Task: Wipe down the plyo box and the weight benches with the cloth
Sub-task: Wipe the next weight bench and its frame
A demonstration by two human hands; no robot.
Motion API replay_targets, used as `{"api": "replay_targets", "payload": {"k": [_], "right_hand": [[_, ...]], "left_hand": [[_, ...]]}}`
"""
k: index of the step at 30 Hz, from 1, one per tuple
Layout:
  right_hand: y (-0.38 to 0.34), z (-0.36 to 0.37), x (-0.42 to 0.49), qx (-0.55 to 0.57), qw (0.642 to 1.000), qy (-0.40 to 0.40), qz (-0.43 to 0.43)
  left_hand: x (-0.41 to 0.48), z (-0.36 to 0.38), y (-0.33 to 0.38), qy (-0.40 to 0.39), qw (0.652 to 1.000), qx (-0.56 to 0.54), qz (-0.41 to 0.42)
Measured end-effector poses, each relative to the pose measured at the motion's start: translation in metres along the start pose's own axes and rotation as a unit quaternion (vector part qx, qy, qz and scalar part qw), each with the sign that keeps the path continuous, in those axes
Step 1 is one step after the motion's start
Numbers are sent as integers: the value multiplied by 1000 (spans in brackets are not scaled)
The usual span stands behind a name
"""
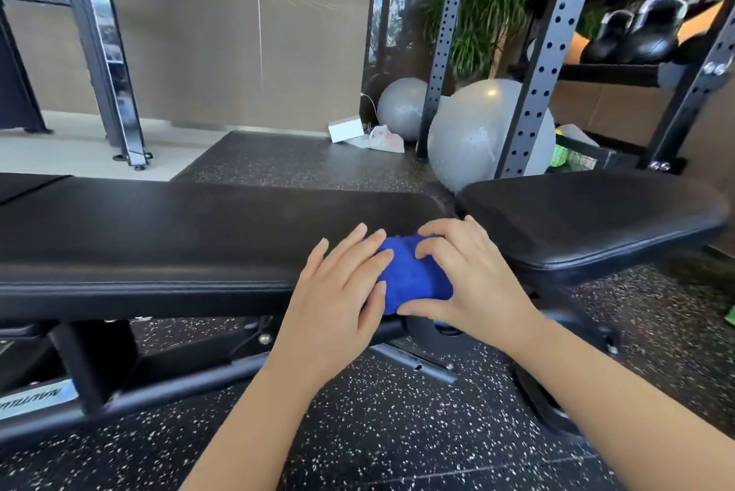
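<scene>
A black padded weight bench [167, 228] runs across the middle of the head view, its long back pad on the left and its seat pad [588, 220] on the right. A folded blue cloth [411, 278] lies on the right end of the long pad, close to the gap between the pads. My left hand [338, 291] rests flat with straight fingers on the cloth's left side. My right hand [465, 276] grips the cloth from the right, fingers curled over its top and thumb under its near edge. No plyo box is in view.
The bench's black steel frame [171, 379] stands on speckled rubber flooring [378, 431]. Behind are two grey exercise balls [469, 132], a perforated rack upright [533, 93], kettlebells [644, 33] on a shelf, and a white box [345, 128] on the floor.
</scene>
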State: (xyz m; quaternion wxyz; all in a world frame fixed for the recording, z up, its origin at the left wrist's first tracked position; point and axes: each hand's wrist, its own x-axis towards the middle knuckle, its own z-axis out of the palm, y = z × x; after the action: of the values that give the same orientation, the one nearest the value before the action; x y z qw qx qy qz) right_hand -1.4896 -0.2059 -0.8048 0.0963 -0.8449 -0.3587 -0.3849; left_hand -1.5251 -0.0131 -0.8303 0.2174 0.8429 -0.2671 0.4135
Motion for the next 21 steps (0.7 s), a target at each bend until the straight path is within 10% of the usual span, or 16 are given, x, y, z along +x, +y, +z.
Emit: {"api": "replay_targets", "payload": {"k": [13, 21], "right_hand": [[-10, 15, -32, -40, 998, -22, 46], [-13, -2, -17, 137, 989, 3, 57]], "left_hand": [[4, 7, 7, 9, 1000, 6, 15], [6, -4, 5, -10, 999, 20, -31]]}}
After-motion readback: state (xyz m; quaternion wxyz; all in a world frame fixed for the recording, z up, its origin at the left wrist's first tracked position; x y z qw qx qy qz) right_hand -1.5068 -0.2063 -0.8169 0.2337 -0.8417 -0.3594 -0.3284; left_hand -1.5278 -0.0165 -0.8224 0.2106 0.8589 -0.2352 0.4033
